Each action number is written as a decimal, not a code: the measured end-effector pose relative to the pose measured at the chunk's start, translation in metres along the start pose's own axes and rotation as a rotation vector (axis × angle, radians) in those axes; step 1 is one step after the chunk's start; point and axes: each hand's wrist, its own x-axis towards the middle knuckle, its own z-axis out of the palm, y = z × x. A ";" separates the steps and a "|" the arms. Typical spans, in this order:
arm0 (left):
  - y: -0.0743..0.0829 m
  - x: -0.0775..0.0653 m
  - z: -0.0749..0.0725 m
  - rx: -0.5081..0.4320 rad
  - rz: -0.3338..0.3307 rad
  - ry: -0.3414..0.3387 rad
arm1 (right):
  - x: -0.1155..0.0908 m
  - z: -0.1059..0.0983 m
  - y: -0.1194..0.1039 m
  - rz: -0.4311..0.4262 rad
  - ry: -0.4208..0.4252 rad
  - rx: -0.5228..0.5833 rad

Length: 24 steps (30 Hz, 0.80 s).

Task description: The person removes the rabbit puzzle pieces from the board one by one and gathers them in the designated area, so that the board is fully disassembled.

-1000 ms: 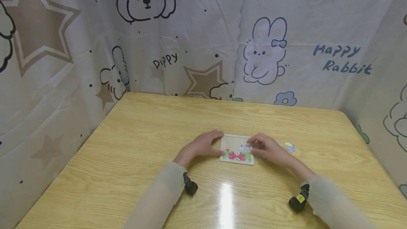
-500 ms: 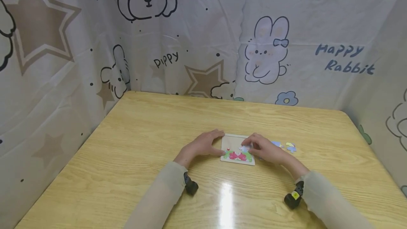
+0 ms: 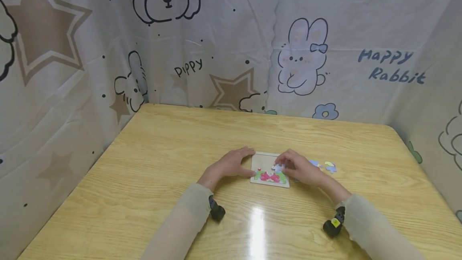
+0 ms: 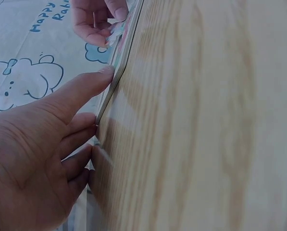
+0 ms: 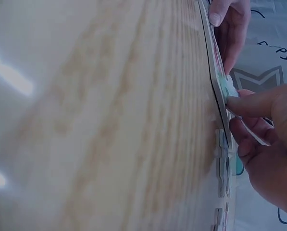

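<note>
A small wooden jigsaw tray [image 3: 265, 159] lies on the table, its near strip filled with red and green pieces and its far part bare wood. My left hand [image 3: 232, 163] rests along the tray's left side, thumb at the near part and fingertips at the far corner. In the left wrist view its thumb is straight against the rim. My right hand [image 3: 299, 167] pinches a pale blue puzzle piece [image 3: 278, 168] between thumb and fingers, over the tray's right side, above the green part. The fingers partly cover this piece.
Loose puzzle pieces [image 3: 330, 167] lie right of the tray, some partly hidden behind the right hand. The wooden table [image 3: 173, 139] reaches back to a printed cloth [image 3: 223, 43]. A wrist camera [image 3: 332, 228] sits below each hand.
My right hand has moved slightly left over the tray with the pale blue piece, then stayed nearly still. More of the loose pieces now shows. The left hand keeps its place.
</note>
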 end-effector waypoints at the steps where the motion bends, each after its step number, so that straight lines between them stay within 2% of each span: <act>1: 0.000 0.000 0.000 -0.002 -0.002 0.000 | 0.000 0.000 -0.001 -0.006 0.011 -0.011; 7: 0.001 0.000 0.000 -0.004 -0.008 -0.001 | 0.002 0.002 -0.002 -0.018 0.061 -0.029; 18: 0.000 0.001 -0.001 -0.001 -0.010 -0.011 | 0.000 0.002 -0.002 0.020 0.091 -0.025; 24: 0.005 0.002 0.000 0.035 -0.032 -0.002 | 0.001 0.002 -0.004 -0.003 0.086 -0.035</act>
